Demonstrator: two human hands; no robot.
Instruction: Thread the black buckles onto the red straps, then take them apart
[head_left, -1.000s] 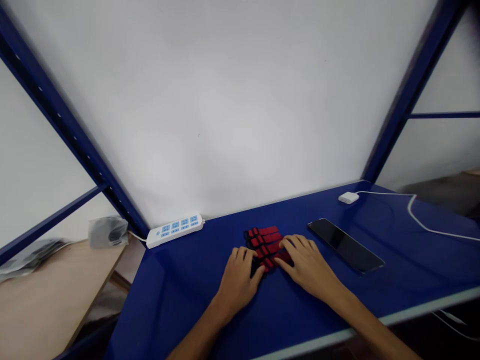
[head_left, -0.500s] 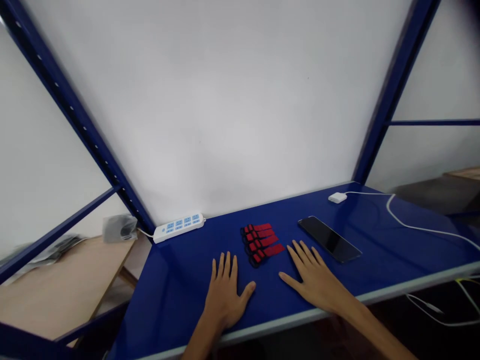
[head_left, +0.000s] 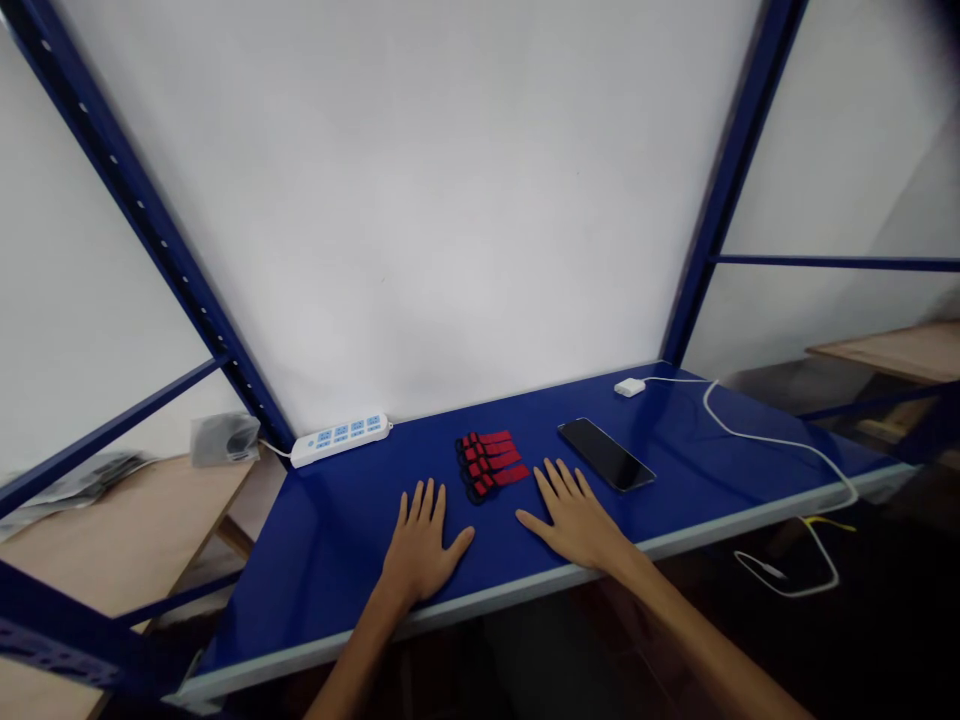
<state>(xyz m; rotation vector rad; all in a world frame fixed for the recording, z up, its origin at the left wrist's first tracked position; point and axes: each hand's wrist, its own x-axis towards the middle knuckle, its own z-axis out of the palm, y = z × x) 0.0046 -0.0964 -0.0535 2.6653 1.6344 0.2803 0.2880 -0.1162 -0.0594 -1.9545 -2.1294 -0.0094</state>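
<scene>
My left hand (head_left: 421, 548) lies palm down near the front edge of the blue table (head_left: 315, 580), fingers spread and holding nothing. To its right, my right hand (head_left: 576, 518) also rests flat with its fingers apart. Several red and black straps (head_left: 491, 464) lie side by side just beyond and between the hands. The right fingertips are close to the red end of the nearest strap. A dark phone (head_left: 606, 454) lies face up beyond my right hand, slightly to its right.
At the table's back left is a white power strip (head_left: 340, 440). A white adapter (head_left: 629, 387) sits at the back right, its white cable (head_left: 765, 437) running over the front edge. Blue posts (head_left: 724, 180) frame the white wall. A wooden board (head_left: 112, 530) stands left.
The camera view has shifted, so the table and its objects appear further left and slightly higher. Both hands remain flat in about the same places on the table.
</scene>
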